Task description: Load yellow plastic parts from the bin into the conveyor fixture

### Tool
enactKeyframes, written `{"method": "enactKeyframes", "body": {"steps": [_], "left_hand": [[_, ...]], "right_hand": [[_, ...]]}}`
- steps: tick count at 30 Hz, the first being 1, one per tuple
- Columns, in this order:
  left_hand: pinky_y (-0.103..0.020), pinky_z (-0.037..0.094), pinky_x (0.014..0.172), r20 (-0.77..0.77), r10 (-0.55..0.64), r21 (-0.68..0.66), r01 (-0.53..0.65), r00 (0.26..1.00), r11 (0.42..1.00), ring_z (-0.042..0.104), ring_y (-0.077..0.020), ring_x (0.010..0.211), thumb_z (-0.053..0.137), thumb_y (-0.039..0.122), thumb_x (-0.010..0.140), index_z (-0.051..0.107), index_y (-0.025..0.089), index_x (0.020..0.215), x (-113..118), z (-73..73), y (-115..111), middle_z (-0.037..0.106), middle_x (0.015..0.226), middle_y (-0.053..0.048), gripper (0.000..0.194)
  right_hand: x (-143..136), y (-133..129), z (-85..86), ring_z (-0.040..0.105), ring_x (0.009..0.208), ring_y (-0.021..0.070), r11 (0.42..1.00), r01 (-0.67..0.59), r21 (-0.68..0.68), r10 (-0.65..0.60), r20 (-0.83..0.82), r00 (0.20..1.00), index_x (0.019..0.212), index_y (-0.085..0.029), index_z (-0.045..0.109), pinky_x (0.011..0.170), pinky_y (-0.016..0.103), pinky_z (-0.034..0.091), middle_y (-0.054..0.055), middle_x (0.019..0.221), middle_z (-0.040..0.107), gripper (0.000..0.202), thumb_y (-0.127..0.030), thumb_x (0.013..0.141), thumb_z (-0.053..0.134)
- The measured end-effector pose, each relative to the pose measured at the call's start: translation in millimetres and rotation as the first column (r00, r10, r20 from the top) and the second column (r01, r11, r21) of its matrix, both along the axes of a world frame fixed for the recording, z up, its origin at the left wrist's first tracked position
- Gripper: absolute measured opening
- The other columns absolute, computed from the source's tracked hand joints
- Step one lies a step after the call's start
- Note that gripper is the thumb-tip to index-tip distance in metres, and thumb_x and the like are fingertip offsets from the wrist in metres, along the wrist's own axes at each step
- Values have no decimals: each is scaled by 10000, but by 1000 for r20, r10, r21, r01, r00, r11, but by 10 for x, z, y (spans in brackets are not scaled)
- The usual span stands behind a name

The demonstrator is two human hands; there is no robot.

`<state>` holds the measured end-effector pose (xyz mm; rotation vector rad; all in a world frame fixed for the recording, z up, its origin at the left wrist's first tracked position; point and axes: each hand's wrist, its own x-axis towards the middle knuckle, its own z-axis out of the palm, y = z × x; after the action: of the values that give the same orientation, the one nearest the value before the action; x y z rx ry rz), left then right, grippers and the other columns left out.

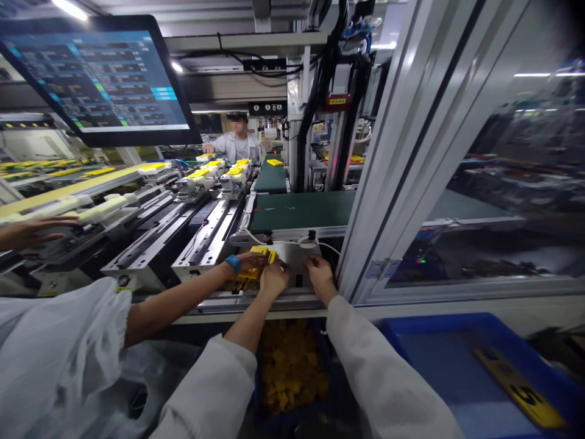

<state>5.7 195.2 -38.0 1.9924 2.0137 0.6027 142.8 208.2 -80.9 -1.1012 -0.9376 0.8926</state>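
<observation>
Fingers [282, 267] of the left hand [273, 279] are bent and drawn in narrow at the left end of a silver plate [295, 257]; whether they grip anything I cannot tell. Just beside them, at eleven o'clock, lie yellow pieces [259, 250], any contact hidden. At three o'clock from the left hand, the right hand [322, 278] is over the plate, thumb and fingers bent close together, its grasp likewise unclear. A co-worker's hand [253, 261] with a blue wristband [233, 263] is at the yellow pieces from ten o'clock, its forearm [169, 308] closing off that side. Between five and six, a blue bin [292, 421] holding yellow bits [292, 366] sits below the desk edge [301, 314]. Farther out, a green belt [301, 210] runs across at one, a thick metal post [397, 152] stands in the way at two, and a blue tray [434, 360] bearing a yellow strip [521, 387] lies at four. Rails [212, 235] stretch off at ten; a further hand [31, 232], not the wearer's, is at nine. A monitor [100, 79] hangs between ten and eleven, and a person [240, 143] is far back between eleven and twelve.
</observation>
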Motion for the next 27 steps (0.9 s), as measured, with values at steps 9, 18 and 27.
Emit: {"method": "enactKeyframes", "body": {"steps": [9, 18, 27], "left_hand": [[-249, 475, 757, 14, -20, 16, 20, 1000, 1000, 686, -201, 892, 471, 307, 893, 692, 193, 938, -2, -40, 2, 734, 911, -98, 253], [-258, 470, 775, 15, -42, 24, 41, 999, 999, 685, -211, 895, 485, 291, 880, 700, 184, 943, -2, -18, -17, 734, 917, -109, 248], [-259, 466, 746, 16, -24, 3, 24, 1000, 1000, 690, -216, 884, 480, 307, 891, 696, 179, 954, 17, -9, 2, 736, 902, -116, 260]], "right_hand": [[2, -9, 5, 511, 592, 146, 1000, -17, -3, 17, -50, 999, 665, -193, 633, 605, 281, 417, -16, 600, 599, 219, -408, 656, 676], [-2, -4, 3, 531, 621, 157, 1000, -12, -9, 12, -38, 999, 694, -188, 647, 606, 279, 428, 1, 630, 622, 242, -425, 658, 671], [5, -5, 16, 538, 612, 157, 1000, -4, -14, 4, -29, 1000, 689, -191, 657, 606, 282, 431, -3, 613, 623, 222, -411, 662, 666]]}}
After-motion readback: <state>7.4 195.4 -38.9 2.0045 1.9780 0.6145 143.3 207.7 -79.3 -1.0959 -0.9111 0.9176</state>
